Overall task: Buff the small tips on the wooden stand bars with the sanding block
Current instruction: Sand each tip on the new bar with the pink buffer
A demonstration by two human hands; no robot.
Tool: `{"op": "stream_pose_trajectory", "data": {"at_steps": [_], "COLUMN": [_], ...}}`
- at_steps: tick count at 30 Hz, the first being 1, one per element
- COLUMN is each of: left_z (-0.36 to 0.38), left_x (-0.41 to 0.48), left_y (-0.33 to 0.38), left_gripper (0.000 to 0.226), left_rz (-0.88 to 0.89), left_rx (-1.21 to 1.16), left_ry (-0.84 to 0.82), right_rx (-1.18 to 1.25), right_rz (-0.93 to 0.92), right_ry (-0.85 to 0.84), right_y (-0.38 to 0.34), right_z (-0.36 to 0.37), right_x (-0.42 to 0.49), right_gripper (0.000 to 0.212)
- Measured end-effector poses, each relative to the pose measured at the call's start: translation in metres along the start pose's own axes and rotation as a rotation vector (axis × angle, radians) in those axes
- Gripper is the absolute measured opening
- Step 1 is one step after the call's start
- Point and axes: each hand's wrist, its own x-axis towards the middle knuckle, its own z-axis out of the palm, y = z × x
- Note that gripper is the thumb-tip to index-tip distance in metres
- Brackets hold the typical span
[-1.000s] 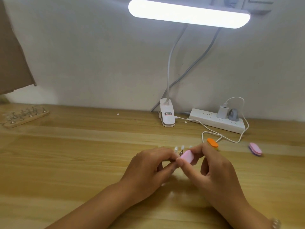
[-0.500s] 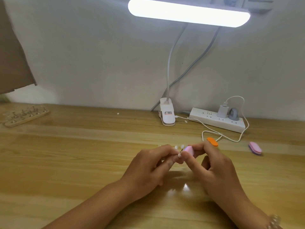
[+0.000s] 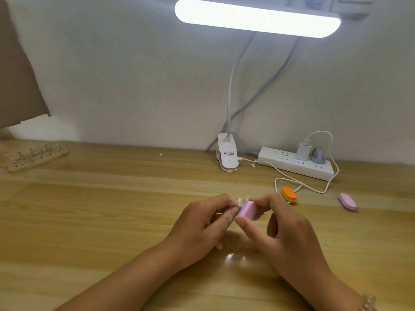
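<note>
**Item 1. Sanding block** (image 3: 248,211). Short rounded pad with a pink face over a lilac layer.
- Location: pinched between thumb and forefinger of the right hand (image 3: 285,234). The other fingers are loosely curled behind it. Its far end touches the fingertips of the left hand (image 3: 202,223).
- Handling, judged: light and probably foam-cored, so it gives a little under pressure. The faces look gritty and unlikely to slip.
- Best held by the two narrow edges, leaving a flat face free to rub.

**Item 2. Small tips** (image 3: 240,200). Pale and translucent, with two or so visible just beyond the left fingertips, against the block's upper end.
- Location: left thumb and forefinger are closed in a pinch at their base, with the remaining fingers curled under. The bar carrying them is hidden behind those fingers.
- Handling, judged: very light and thin, liable to flex, pop off or crack under a hard stroke.
- Support from below, close to the tip being buffed, and use short, light strokes.

**Item 3. Wooden stand bar** (image 3: 36,157). Carries a row of small metal posts.
- Location: lies on the table (image 3: 89,221), well apart to the left of the left hand, near the wall. No hand is on it.
- Handling, judged: stiff and light. Take it by the long edges.

**Item 4. Spare blocks.**
- Orange block (image 3: 289,194): just beyond the right knuckles.
- Pink block (image 3: 347,200): farther right of them.

**Item 5. Fixtures.** Lamp clamp (image 3: 227,154), power strip (image 3: 294,163) and white cable (image 3: 314,189), all beyond both hands, by the wall.
</note>
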Motion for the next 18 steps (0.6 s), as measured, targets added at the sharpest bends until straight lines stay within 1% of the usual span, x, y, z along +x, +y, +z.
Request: {"op": "stream_pose_trajectory", "data": {"at_steps": [2, 4, 6, 9, 10, 12, 14, 16, 18], "left_z": [0.000, -0.001, -0.001, 0.001, 0.001, 0.002, 0.000, -0.001, -0.002], "left_x": [0.000, -0.001, 0.000, 0.000, -0.001, -0.001, 0.000, 0.001, 0.002], "left_y": [0.001, 0.000, -0.001, -0.001, -0.001, 0.000, 0.000, 0.001, 0.002], "left_gripper": [0.013, 0.014, 0.015, 0.016, 0.017, 0.019, 0.018, 0.015, 0.014], "left_rz": [0.002, 0.003, -0.005, 0.004, 0.014, 0.012, -0.005, -0.013, -0.006], "left_rx": [-0.015, -0.011, -0.002, 0.041, 0.062, 0.046, -0.031, -0.103, -0.109], "left_ry": [0.002, -0.018, -0.033, -0.058, -0.073, -0.083, -0.035, 0.080, 0.185], "right_rx": [0.006, -0.084, -0.090, -0.002, -0.009, -0.076, -0.111, -0.122, -0.132], "right_rz": [0.024, -0.043, -0.068, 0.014, 0.020, -0.040, -0.083, -0.055, -0.012], "right_ry": [0.029, 0.001, -0.039, 0.009, 0.020, 0.014, -0.022, -0.055, -0.084], "right_y": [0.002, -0.002, -0.005, 0.000, 0.000, -0.003, -0.008, -0.006, -0.004], "right_z": [-0.002, 0.000, 0.003, 0.002, 0.001, 0.001, 0.001, 0.000, -0.002], "right_x": [0.001, -0.001, -0.002, 0.000, 0.000, 0.000, -0.001, -0.001, -0.001], "right_gripper": [0.040, 0.041, 0.042, 0.040, 0.040, 0.040, 0.039, 0.032, 0.026]}}
